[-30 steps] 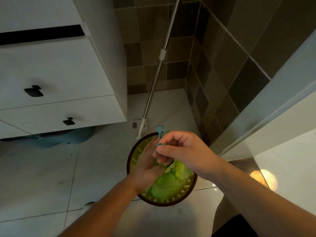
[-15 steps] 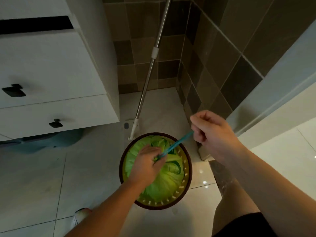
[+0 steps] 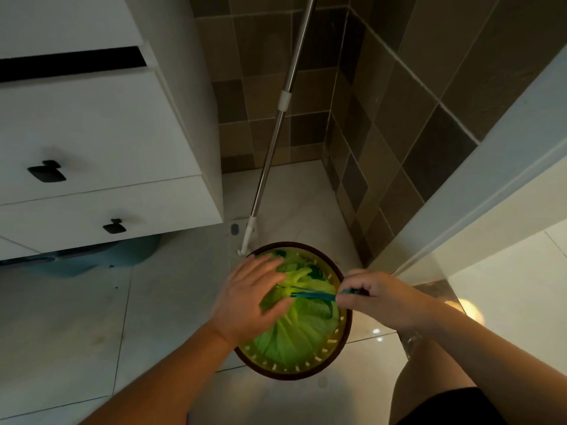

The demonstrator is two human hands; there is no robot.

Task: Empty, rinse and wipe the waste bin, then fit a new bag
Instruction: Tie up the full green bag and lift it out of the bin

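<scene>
Below, left hand (image 3: 250, 299) flat on green bag (image 3: 302, 329), right hand (image 3: 376, 297) pinching drawstring (image 3: 310, 294)

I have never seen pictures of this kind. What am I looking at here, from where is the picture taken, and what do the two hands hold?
There is no machine: a person wears a camera on the head, so it looks down at their own arms. A round waste bin stands on the tiled floor, lined with a green bag. The left hand lies on the bag with fairly straight fingers. The right hand pinches the bag's teal drawstring, which runs across the bin toward the left hand. Behind the bin a mop pole leans in the tiled corner. At the left is a white drawer cabinet.
</scene>
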